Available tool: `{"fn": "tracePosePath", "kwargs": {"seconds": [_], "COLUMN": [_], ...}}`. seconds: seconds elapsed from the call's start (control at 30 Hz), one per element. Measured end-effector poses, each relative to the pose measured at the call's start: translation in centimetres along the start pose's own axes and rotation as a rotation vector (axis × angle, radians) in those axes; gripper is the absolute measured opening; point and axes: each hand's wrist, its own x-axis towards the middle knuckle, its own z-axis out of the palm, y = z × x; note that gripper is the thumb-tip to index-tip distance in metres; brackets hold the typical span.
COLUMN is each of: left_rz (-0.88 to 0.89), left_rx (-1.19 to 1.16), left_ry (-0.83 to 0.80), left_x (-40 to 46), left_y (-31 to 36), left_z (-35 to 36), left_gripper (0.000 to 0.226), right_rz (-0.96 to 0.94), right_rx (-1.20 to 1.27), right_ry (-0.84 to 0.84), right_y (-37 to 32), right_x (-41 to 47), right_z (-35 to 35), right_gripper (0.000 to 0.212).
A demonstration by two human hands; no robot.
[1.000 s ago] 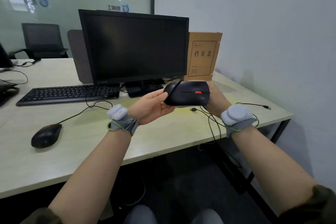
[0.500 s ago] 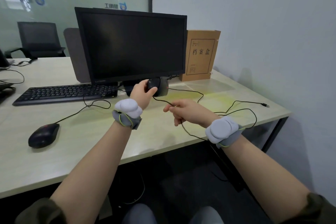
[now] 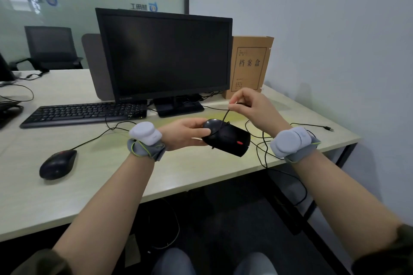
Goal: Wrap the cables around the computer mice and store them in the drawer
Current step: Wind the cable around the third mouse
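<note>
Above the front edge of the desk (image 3: 201, 169), right of centre, my left hand (image 3: 181, 135) holds the black mouse (image 3: 228, 139) off the surface, thumb curled over its rounded end and fingers under it. My right hand (image 3: 252, 108) is raised just behind it, thumb and forefinger pinching the cable (image 3: 224, 116) and drawing it up taut from the mouse body; the other fingers are loosely curled. At least one turn looks laid across the mouse; I cannot tell how many. The rest of the cable trails in loose loops over the desk's right front corner, some hanging below the edge, with the USB plug (image 3: 328, 128) lying near the right edge. Risks as I judge them: the hanging slack could snag on the desk corner or tangle as I pull, and if my pinch slackens the turns could spring loose. The plug may whip across the tabletop when the slack runs out. A second mouse (image 3: 58, 163) sits near the left front edge, its cable unwrapped and running back toward the keyboard (image 3: 85, 114). No drawer is in view. Writing: the monitor (image 3: 165, 53) bezel carries a small brand mark, too small to read; the brown box (image 3: 250, 65) at the back right reads 档案盒; the glass wall reads 共享世界的美好, with 愿景 beside it.
</note>
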Motion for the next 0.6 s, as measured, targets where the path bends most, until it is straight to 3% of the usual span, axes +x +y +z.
{"fn": "tracePosePath", "kwargs": {"seconds": [0.17,0.23,0.3,0.4,0.5,0.6], "left_rz": [0.118,0.17,0.243,0.32,0.368,0.337], "left_rx": [-0.345,-0.47,-0.559,-0.626,-0.664,-0.503], "left_ry": [-0.049,-0.024,0.027,0.214,0.427,0.68], "left_x": [0.0,0.3,0.6,1.4,1.9,2.3], "left_y": [0.1,0.1,0.1,0.5,0.7,0.4], "left_z": [0.4,0.7,1.0,1.3,0.9,0.1], "left_gripper": [0.039,0.059,0.053,0.019,0.021,0.019], "right_rz": [0.092,0.176,0.306,0.261,0.202,0.183], "right_rx": [0.293,0.302,0.279,0.335,0.165,-0.075], "right_ry": [-0.066,-0.027,-0.022,-0.127,-0.233,-0.282], "right_y": [0.5,0.6,0.8,1.4,1.8,2.1], "right_x": [-0.3,-0.3,-0.5,-1.4,-2.4,-2.9], "right_z": [-0.2,0.5,1.6,3.3,4.4,4.8], "right_gripper": [0.011,0.025,0.041,0.041,0.026,0.022]}}
